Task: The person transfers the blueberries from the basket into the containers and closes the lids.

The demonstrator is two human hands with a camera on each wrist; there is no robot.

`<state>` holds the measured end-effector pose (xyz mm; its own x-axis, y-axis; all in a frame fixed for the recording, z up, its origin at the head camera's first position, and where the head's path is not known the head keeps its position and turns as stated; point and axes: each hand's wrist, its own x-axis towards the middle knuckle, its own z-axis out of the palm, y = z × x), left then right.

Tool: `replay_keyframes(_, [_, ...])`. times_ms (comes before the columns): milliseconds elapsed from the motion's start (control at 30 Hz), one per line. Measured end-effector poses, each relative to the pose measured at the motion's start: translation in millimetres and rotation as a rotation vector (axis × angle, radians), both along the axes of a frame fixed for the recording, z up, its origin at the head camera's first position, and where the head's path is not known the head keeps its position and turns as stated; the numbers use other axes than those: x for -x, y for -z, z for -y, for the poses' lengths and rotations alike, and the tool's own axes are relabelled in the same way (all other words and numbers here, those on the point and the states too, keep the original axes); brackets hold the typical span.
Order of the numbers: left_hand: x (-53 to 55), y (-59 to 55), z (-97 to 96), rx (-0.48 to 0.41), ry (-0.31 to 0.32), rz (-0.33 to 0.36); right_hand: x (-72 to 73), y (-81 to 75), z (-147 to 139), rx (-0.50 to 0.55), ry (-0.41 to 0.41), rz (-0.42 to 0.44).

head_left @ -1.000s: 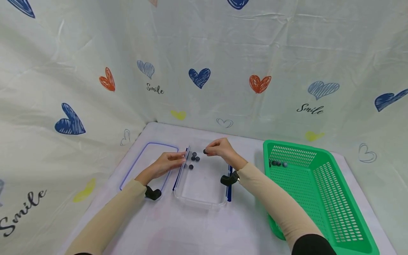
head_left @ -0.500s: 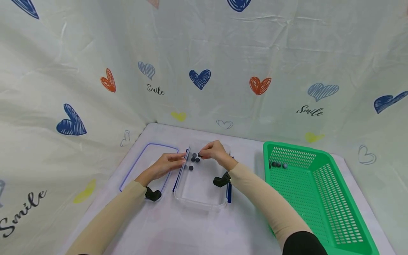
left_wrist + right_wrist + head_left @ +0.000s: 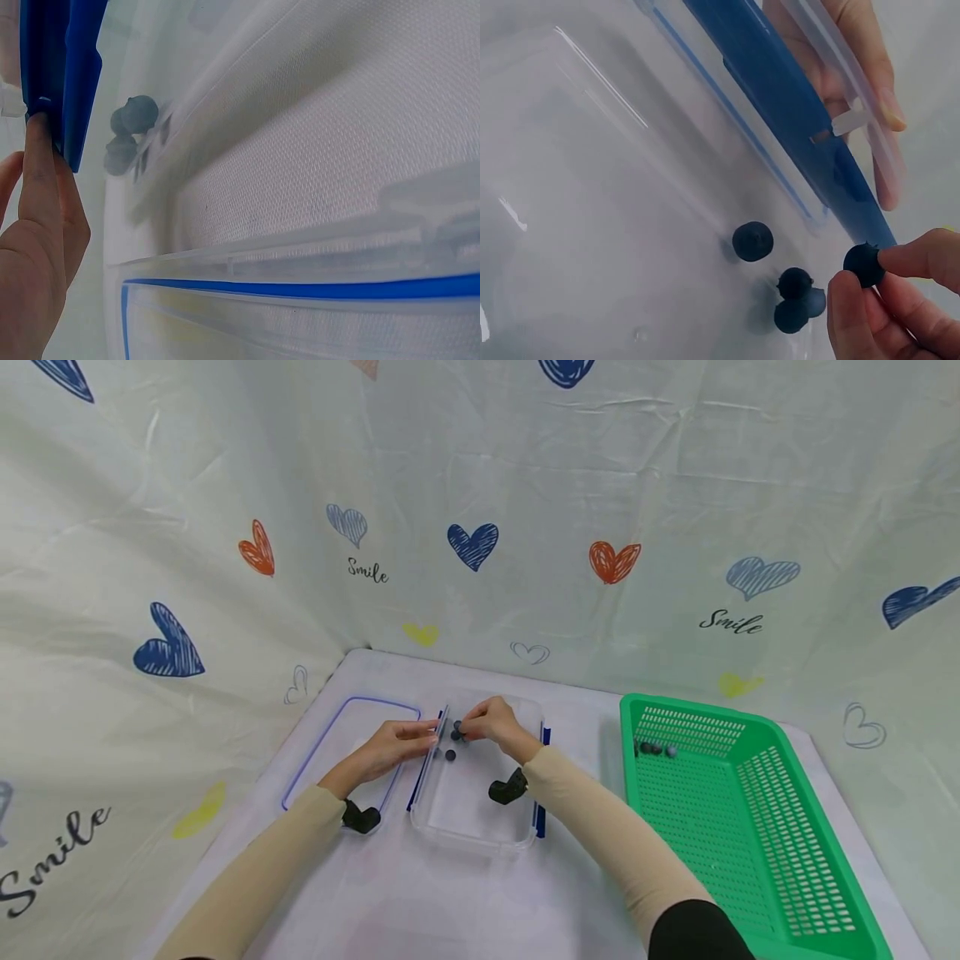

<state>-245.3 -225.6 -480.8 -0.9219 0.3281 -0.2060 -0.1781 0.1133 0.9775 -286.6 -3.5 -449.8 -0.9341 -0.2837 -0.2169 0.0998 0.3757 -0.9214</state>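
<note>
Blue berry — right hand; "Smile" cloth

Head view high above, facing down; wrist views close, perhaps sharing the container.

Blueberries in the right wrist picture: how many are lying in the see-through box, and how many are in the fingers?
Dark round blueberries lying in the clear plastic box: 4
Dark round blueberry pinched by the right hand: 1
Total: 5
</note>
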Motion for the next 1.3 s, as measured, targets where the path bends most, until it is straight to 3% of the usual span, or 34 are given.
replay_keyframes(500, [1.2,0.3,-0.8,-0.002,-0.007,-0.001,1.4,13.0,10,-0.055,0.035,0.000])
replay_keyframes(800, [0.9,-0.3,-1.7,0.007,-0.021,0.010,0.4,14.7,11,-0.065,0.006,-0.026])
replay_keyframes(1300, [-0.9,-3.0,-0.6,0.008,-0.002,0.004,4.7,2.6,-3,-0.028,-0.026,-0.002])
